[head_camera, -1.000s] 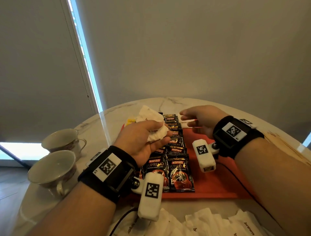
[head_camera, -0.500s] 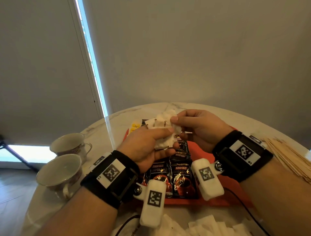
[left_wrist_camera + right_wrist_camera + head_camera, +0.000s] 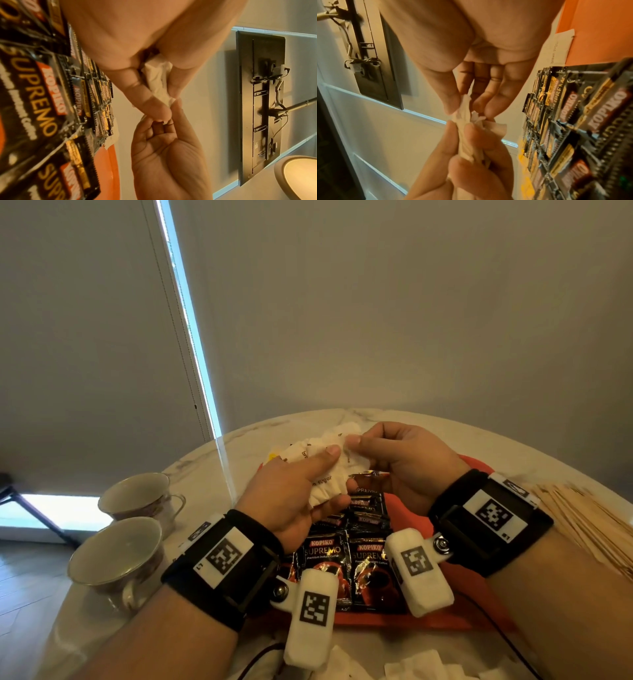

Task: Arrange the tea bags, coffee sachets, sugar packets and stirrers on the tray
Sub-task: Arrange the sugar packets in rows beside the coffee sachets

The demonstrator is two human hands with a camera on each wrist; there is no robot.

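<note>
Coffee sachets (image 3: 346, 556) are lying in rows on the orange tray (image 3: 469, 611), that part looking done. Left hand (image 3: 291, 498) is clutching a bunch of sugar packets (image 3: 325, 470) above the tray, right hand (image 3: 404, 463) pinching one packet's edge. One brown sugar packet (image 3: 559, 47) is lying on the tray. Stirrers (image 3: 589, 522) and more white packets (image 3: 421, 666) are sitting on the tabletop (image 3: 411, 419), probably still to place.
</note>
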